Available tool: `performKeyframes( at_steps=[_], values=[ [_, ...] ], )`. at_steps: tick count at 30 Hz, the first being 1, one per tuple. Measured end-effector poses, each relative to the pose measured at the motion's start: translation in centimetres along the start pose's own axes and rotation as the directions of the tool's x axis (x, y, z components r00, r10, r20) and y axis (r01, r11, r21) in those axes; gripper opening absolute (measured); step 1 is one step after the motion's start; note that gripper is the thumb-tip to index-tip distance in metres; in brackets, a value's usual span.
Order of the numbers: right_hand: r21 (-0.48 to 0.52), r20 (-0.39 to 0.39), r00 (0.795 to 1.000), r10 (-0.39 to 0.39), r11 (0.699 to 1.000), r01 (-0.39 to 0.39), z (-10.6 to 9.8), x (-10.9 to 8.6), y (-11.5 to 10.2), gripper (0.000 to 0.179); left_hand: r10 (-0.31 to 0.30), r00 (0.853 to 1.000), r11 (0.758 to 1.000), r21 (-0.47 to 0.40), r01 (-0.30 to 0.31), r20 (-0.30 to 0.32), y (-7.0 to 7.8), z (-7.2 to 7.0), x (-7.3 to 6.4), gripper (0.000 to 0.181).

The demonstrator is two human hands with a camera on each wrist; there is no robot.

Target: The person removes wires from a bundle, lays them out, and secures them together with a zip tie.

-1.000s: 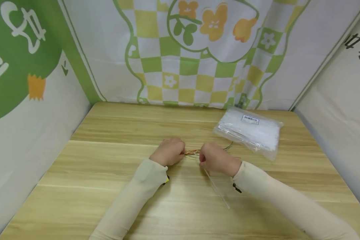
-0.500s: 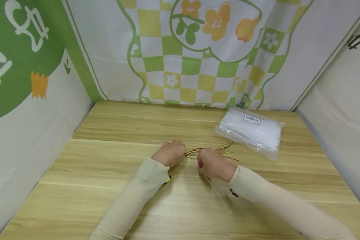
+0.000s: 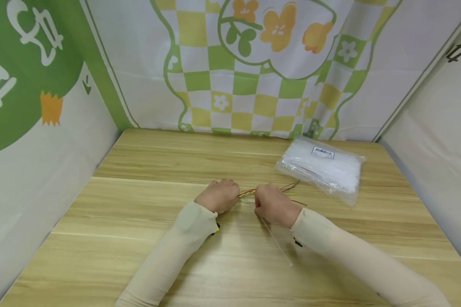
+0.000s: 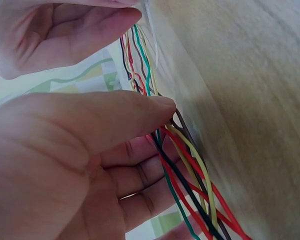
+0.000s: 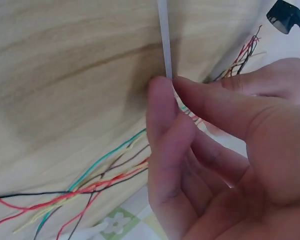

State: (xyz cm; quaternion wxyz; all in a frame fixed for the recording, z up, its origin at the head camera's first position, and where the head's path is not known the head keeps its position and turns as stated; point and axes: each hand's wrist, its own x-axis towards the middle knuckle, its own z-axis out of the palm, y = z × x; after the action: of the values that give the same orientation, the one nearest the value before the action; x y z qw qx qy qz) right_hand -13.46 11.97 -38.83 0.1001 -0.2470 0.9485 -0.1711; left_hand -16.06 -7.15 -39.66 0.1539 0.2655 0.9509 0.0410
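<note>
My left hand (image 3: 219,196) pinches a bundle of thin wires (image 4: 202,182) between thumb and fingers, low over the table. The wires are red, black, green, yellow and brown, and they fan out on both sides of the grip. Just to the right, my right hand (image 3: 274,207) pinches a slim white cable tie (image 5: 165,40) between thumb and forefinger. Its long end slants down toward the near side in the head view. Beyond the right hand, loose wire ends (image 3: 290,186) spread over the wood. My right fingers hide the tie's other end.
A clear plastic bag (image 3: 322,166) full of white strips, with a barcode label, lies at the back right of the wooden table (image 3: 119,238). Printed cloth panels (image 3: 253,98) stand behind and at both sides.
My right hand with the cable tie dipped slightly toward the near side, then came back up beside the wires. My left hand has kept its hold on the bundle.
</note>
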Motion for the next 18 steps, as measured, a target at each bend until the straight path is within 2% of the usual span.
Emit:
performKeyframes(
  at_steps=[4, 12, 16, 18],
  values=[
    [-0.021, -0.008, 0.999, -0.035, 0.999, 0.035, -0.5, -0.7, 0.3, 0.023, 0.002, 1.000, 1.000, -0.008, -0.002, 0.014, 0.0, 0.0, 0.0, 0.022],
    [0.049, 0.102, 0.994, -0.030, 0.998, 0.025, -0.8, -1.9, 0.3, 0.024, -0.015, 1.000, 1.000, -0.018, 0.015, 0.008, 0.1, -0.2, 0.0, 0.020],
    [0.070, 0.066, 0.998, -0.012, 0.998, 0.007, -0.2, -1.4, 0.6, 0.024, -0.017, 1.000, 1.000, -0.020, 0.017, 0.013, 0.1, 0.0, 0.0, 0.019],
    [0.050, 0.041, 0.999, -0.002, 0.999, 0.000, 0.3, -1.0, 0.7, 0.024, -0.019, 1.000, 1.000, -0.021, 0.019, 0.018, 0.1, 0.1, 0.1, 0.019]
  ],
)
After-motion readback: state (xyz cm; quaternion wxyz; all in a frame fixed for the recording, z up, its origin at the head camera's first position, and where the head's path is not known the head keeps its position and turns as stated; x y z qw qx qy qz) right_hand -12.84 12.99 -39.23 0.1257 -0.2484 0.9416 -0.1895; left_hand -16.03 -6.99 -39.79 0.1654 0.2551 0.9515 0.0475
